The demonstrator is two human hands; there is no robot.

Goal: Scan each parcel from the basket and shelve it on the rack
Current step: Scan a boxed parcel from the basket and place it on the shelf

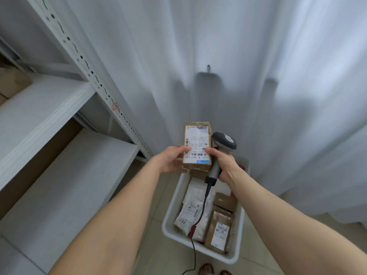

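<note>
Aloft — parcel (197, 143) between left hand (170, 159) and right hand (226, 165), scanner (224, 143) beside it.

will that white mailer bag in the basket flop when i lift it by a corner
Probably: the white mailer bag looks creased and soft, so it should sag. Its film looks like plastic, maybe slippery. Being flat, it shouldn't roll in the basket.

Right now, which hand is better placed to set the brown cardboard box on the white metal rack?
Left. The left hand grips the brown cardboard box, and the white metal rack stands on that side. The right hand is wrapped round the grey corded scanner, only its thumb touching the box.
</note>
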